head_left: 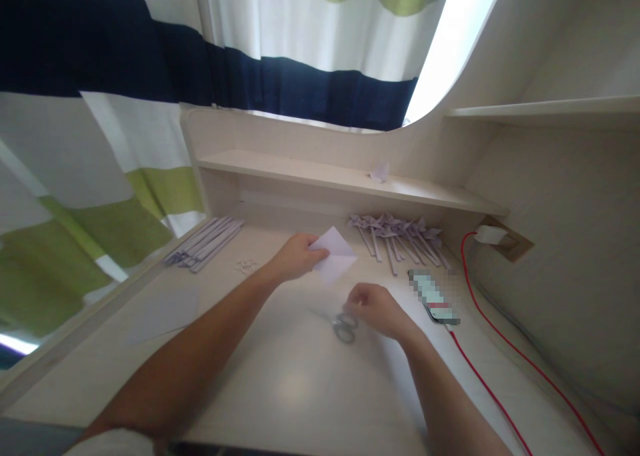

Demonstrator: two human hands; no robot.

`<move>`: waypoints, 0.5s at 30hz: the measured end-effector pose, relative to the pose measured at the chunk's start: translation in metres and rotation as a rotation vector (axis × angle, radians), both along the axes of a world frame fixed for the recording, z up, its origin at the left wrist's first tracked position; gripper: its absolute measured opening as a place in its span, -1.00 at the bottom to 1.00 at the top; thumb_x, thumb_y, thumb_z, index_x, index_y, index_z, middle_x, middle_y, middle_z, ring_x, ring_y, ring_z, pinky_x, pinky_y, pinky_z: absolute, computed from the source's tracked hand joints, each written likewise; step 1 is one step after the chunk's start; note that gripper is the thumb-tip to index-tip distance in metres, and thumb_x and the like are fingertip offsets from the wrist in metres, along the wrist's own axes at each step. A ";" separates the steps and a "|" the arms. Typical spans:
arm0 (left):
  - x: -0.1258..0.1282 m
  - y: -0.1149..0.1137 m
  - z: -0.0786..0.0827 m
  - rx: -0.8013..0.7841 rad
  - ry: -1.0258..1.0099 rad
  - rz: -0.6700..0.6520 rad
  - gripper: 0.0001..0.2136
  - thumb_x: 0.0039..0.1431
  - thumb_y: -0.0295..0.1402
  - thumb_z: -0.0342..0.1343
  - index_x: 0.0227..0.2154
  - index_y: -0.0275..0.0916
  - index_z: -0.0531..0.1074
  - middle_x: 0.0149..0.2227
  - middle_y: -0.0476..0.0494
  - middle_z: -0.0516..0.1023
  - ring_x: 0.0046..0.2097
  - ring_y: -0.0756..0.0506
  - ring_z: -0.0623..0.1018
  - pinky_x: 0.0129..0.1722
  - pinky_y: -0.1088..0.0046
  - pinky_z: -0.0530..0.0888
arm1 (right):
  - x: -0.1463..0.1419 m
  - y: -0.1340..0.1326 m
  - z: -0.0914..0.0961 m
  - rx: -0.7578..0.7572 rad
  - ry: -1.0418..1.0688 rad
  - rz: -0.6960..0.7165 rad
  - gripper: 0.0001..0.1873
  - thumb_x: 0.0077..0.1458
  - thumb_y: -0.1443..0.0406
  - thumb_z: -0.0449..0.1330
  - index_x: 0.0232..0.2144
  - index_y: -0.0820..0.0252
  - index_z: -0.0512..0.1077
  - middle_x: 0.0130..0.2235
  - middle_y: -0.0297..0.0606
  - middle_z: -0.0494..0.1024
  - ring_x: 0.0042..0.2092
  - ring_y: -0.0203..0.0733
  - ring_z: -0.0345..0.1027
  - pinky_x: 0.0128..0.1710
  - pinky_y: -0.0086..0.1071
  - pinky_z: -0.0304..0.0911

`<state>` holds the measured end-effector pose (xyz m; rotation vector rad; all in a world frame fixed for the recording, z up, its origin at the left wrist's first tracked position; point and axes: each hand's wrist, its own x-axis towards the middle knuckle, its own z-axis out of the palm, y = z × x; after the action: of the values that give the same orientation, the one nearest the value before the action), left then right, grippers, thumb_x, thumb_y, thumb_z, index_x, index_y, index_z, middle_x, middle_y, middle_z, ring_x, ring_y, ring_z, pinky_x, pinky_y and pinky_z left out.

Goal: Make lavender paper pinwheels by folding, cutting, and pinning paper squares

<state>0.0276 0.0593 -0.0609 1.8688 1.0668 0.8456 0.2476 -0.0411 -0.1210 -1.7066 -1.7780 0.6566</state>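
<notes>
My left hand [299,255] pinches a square of pale lilac paper [336,256] by its left corner, above the middle of the desk. A faint line runs across the sheet. My right hand [373,306] is curled, its fingertips at the grey handle loops of a pair of scissors [345,329]. The scissors are slightly blurred, their blades pointing left. Behind the hands, several paper pinwheels [395,229] on paper sticks lie in a row at the back right.
Rolled paper sticks [207,243] lie at the back left, with small pale pieces [246,266] beside them. Flat paper [165,313] rests at left. A phone [433,296] with a red cable [485,379] lies right. One folded paper piece [380,173] stands on the shelf [300,169].
</notes>
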 end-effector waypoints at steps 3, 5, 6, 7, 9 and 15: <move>-0.003 0.004 0.000 -0.005 -0.002 0.040 -0.79 0.06 -0.27 0.16 -0.45 -0.32 0.57 -0.57 -0.12 0.54 -0.57 -0.05 0.46 -0.61 0.51 0.27 | -0.004 -0.006 -0.004 -0.114 -0.237 0.054 -0.91 -0.24 0.32 0.41 -0.59 0.12 0.56 -0.51 -0.30 0.59 -0.47 -0.19 0.39 -0.47 -0.38 0.08; -0.003 0.006 -0.001 -0.004 -0.007 0.049 -0.79 0.07 -0.26 0.16 -0.43 -0.31 0.57 -0.56 -0.11 0.54 -0.56 -0.05 0.47 -0.61 0.51 0.28 | -0.010 -0.007 -0.007 -0.152 -0.362 0.066 -0.92 -0.26 0.35 0.40 -0.62 0.12 0.56 -0.52 -0.27 0.59 -0.48 -0.17 0.39 -0.47 -0.37 0.03; -0.004 0.006 -0.002 -0.006 -0.011 0.051 -0.79 0.07 -0.25 0.16 -0.42 -0.31 0.57 -0.56 -0.11 0.54 -0.56 -0.05 0.48 -0.61 0.51 0.28 | -0.012 -0.006 -0.009 -0.162 -0.414 0.070 -0.94 -0.24 0.35 0.38 -0.61 0.12 0.56 -0.50 -0.25 0.60 -0.47 -0.15 0.41 -0.47 -0.37 0.02; -0.004 0.007 -0.002 -0.009 -0.017 0.052 -0.79 0.07 -0.25 0.16 -0.41 -0.31 0.57 -0.55 -0.11 0.54 -0.55 -0.05 0.48 -0.61 0.51 0.28 | -0.014 -0.006 -0.010 -0.165 -0.457 0.073 -0.96 -0.21 0.35 0.36 -0.59 0.12 0.57 -0.47 -0.22 0.62 -0.44 -0.13 0.44 -0.46 -0.36 0.02; -0.004 0.007 -0.002 -0.019 -0.031 0.052 -0.80 0.07 -0.26 0.14 -0.42 -0.30 0.56 -0.56 -0.10 0.52 -0.55 -0.05 0.47 -0.61 0.51 0.27 | -0.018 -0.005 -0.012 -0.165 -0.523 0.081 -0.98 -0.15 0.33 0.33 -0.56 0.13 0.59 -0.42 -0.17 0.65 -0.38 -0.09 0.49 -0.44 -0.35 0.02; -0.005 0.003 0.007 -0.064 -0.083 0.044 -0.85 0.06 -0.34 0.08 -0.47 -0.30 0.49 -0.61 -0.08 0.46 -0.59 -0.03 0.42 -0.62 0.51 0.26 | -0.016 -0.005 -0.007 -0.179 -0.590 0.082 -0.89 -0.04 0.25 0.30 -0.45 0.14 0.63 -0.37 -0.10 0.67 -0.32 -0.01 0.53 -0.43 -0.34 0.02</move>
<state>0.0223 0.0619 -0.0540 1.7479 1.0748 0.8957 0.2319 -0.0458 -0.1282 -2.1120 -2.2480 0.3709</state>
